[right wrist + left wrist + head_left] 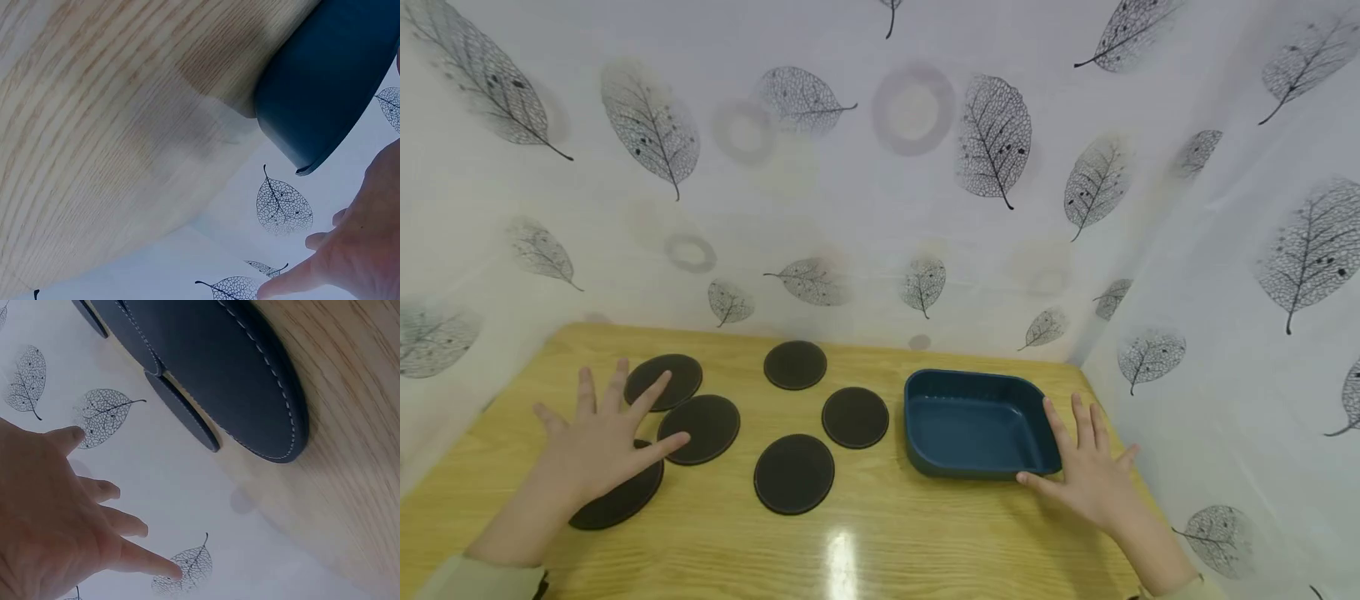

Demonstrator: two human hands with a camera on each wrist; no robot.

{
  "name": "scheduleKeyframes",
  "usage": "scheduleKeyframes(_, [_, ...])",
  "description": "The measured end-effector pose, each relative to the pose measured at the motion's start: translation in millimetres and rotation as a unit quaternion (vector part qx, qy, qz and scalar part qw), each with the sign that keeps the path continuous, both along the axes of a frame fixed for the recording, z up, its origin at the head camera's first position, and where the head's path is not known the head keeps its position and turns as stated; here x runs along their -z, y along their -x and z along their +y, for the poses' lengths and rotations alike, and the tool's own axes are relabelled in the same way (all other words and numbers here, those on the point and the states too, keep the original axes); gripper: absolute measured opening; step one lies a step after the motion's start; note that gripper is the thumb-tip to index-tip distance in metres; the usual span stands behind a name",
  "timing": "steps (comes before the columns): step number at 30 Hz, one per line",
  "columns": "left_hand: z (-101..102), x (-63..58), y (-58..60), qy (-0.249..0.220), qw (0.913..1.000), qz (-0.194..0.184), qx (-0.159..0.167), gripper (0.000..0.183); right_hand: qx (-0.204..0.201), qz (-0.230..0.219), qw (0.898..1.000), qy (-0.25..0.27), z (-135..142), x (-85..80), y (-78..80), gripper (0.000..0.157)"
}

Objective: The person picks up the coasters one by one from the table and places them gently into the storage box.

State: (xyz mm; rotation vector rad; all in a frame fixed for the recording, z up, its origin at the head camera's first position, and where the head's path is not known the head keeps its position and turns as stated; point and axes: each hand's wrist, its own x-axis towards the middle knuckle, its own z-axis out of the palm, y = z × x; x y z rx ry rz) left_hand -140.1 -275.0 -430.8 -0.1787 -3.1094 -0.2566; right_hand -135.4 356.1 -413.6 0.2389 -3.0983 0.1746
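Observation:
With its fingers spread, my left hand (pixel 598 446) hovers above the black round coasters on the left side of the table. Below it lie a far coaster (pixel 681 379), a middle coaster (pixel 706 429) and a near coaster (pixel 625 500) partly hidden by the hand. White stitching runs round the edge of the coaster (pixel 231 381) in the left wrist view. On the right, my right hand (pixel 1090 475), fingers also spread, is beside the blue rectangular tub (pixel 977 425); thumb and finger overlap its right rim in the head view. Neither hand grips anything.
Three more black coasters, a back one (pixel 795 365), a middle one (pixel 855 417) and a front one (pixel 794 473), lie mid-table, left of the tub. A white leaf-print curtain (pixel 850 208) hangs behind and beside the wooden table (pixel 925 542).

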Motion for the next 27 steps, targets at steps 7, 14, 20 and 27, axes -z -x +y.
scheduleKeyframes(7, [-14, 4.0, 5.4, -0.004, 1.0000, 0.006, 0.001, 0.105, 0.002, 0.010, 1.000, 0.000, 1, 1.1, 4.4, 0.118])
scheduleKeyframes(14, [-27, 3.7, 14.8, 0.001, 0.9997, 0.023, 0.005, 0.103, -0.013, 0.047, 0.999, -0.004, 2, 2.6, 12.4, 0.110])
scheduleKeyframes(20, [-36, 2.8, 25.2, 0.017, 0.9990, 0.036, 0.020, 0.097, -0.049, 0.059, 0.997, -0.002, 3, 3.6, 20.0, 0.098])
scheduleKeyframes(27, [-43, 8.6, 38.2, 0.018, 0.9944, 0.081, 0.065, 0.090, -0.063, 0.060, 0.996, 0.009, 8, 8.9, 27.5, 0.093])
